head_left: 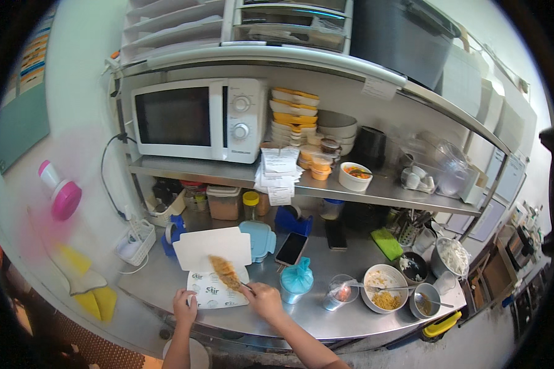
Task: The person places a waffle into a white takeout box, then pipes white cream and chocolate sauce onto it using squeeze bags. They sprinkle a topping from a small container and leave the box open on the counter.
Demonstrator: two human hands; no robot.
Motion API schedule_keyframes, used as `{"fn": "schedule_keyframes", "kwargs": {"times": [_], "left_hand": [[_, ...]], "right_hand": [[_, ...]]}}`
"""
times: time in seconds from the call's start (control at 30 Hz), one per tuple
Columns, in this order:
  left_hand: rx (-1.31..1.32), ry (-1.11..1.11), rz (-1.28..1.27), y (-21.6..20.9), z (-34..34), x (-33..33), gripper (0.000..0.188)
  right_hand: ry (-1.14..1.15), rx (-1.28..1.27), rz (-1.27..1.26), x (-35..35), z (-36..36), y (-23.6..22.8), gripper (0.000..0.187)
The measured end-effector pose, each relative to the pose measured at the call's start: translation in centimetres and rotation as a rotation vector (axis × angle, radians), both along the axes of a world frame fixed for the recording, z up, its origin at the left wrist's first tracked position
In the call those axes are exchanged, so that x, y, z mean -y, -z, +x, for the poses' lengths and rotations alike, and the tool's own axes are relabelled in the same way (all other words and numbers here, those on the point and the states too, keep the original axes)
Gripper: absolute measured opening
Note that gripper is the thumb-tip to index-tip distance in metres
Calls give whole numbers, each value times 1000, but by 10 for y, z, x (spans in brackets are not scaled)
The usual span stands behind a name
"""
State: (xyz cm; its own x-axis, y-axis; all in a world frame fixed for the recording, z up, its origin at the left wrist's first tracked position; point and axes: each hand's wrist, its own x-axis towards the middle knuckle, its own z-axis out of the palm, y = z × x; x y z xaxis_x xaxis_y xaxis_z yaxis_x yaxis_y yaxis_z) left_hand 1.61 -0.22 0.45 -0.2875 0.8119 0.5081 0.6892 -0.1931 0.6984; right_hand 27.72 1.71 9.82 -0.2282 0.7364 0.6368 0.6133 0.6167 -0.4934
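Note:
An open white takeaway box point(212, 247) lies on the steel counter, its lid tipped back and its base lined with printed paper point(210, 288). My left hand point(185, 305) is closed at the near left corner of that box, fingers curled on its edge. Above the paper, my right hand point(263, 302) grips a metal-handled utensil point(247, 287). A long golden-brown piece of food point(224, 272) is at the utensil's far end; the picture does not show whether it is scooped or pinched. Just right of this hand stands a cup with a blue bag point(297, 278) tied in it.
A phone point(291, 249) and a blue lidded container point(258, 240) lie behind the box. To the right are a clear cup point(340, 292), a white bowl with yellow food point(385, 298), and smaller bowls point(424, 301). Overhead, a shelf holds a microwave point(194, 120) and stacked containers point(294, 117).

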Motion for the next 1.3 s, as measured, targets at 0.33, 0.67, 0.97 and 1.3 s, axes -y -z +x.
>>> {"fn": "schedule_keyframes", "kwargs": {"times": [0.33, 0.67, 0.97, 1.3], "left_hand": [[-14, 0, 56, -4, 3, 3, 12], [-27, -28, 51, -5, 5, 4, 11], [3, -4, 60, -4, 3, 2, 10], [-30, -20, 92, -12, 7, 6, 10]], "right_hand": [[32, -30, -33, 3, -4, -1, 21], [26, -58, -53, 2, -2, -2, 18], [46, -406, -314, -3, 0, -1, 18], [22, 28, -108, -11, -2, 10, 20]]}}
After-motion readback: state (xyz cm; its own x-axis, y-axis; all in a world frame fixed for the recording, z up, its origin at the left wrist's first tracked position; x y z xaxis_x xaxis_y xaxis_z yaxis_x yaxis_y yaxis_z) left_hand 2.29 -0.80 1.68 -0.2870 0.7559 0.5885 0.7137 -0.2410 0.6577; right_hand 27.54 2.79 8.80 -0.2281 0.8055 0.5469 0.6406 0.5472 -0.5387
